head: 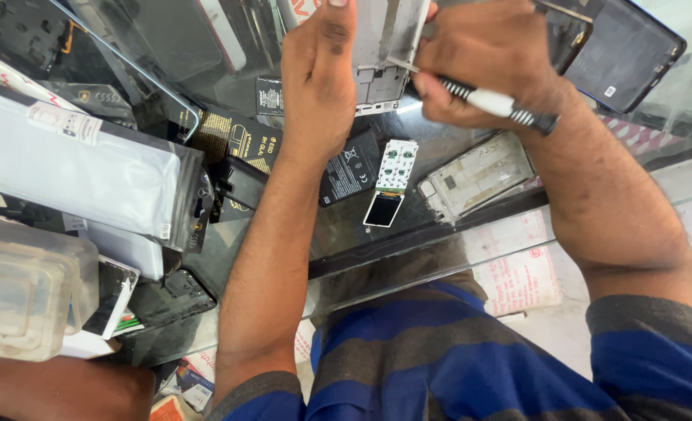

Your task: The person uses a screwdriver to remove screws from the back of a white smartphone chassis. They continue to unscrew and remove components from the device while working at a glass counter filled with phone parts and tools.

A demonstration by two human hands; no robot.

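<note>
A flat silver-grey phone frame — thin metal, rectangular, its inner face showing cut-outs — is held above the far edge of the glass tabletop. The left hand has its grip clamped on the frame's left side, thumb along the edge. The right hand has its grip closed round a slim screwdriver, handle black-ribbed with a white middle band, its metal tip touching the frame.

Just below them on the glass lie three loose parts: a black rectangular battery, a small white circuit board with green round pads and a little dark screen at its near end, and a pale grey phone shell, tilted.

Toward the left edge sits a white pouch-like package in clear glossy plastic with a pale label at its top corner — beside it black boxes with gold print. A translucent plastic container stands at the near left corner. A dark phone back panel lies at the far right corner.
</note>
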